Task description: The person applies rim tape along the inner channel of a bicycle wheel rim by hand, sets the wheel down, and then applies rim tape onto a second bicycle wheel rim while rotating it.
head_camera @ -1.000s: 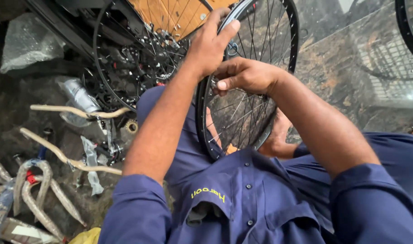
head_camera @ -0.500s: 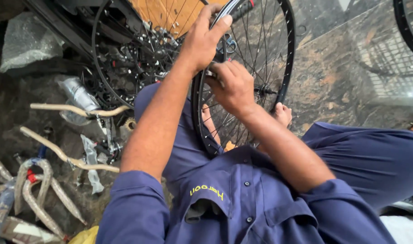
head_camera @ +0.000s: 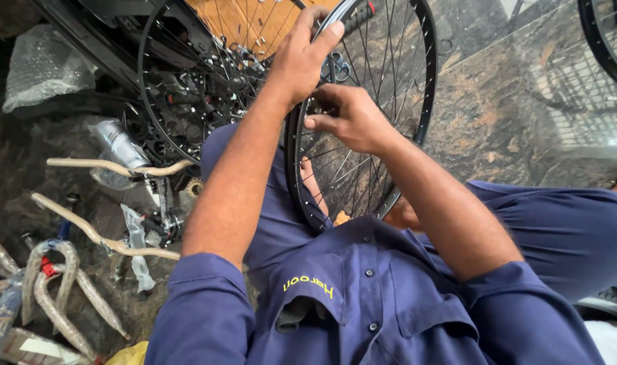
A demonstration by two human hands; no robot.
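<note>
A black spoked bicycle wheel (head_camera: 423,101) stands upright between my knees, its rim resting near my lap. My left hand (head_camera: 302,57) grips the top of the rim, fingers curled over it. My right hand (head_camera: 349,118) is just below, fingers pinched on the spokes close to the rim on the left side. My bare foot (head_camera: 312,186) shows through the spokes. I wear a dark blue shirt and trousers.
A second spoked wheel (head_camera: 187,81) with a gear cluster lies at the back left. Beige handlebars and frame parts (head_camera: 99,233) wrapped in plastic lie on the left floor. Another wheel's rim (head_camera: 602,40) shows at the top right. Marbled stone floor (head_camera: 518,115) spreads to the right.
My right hand has dropped from the rim's top edge to the spokes lower down on the left. My left hand keeps its hold on the rim. The view has tilted slightly.
</note>
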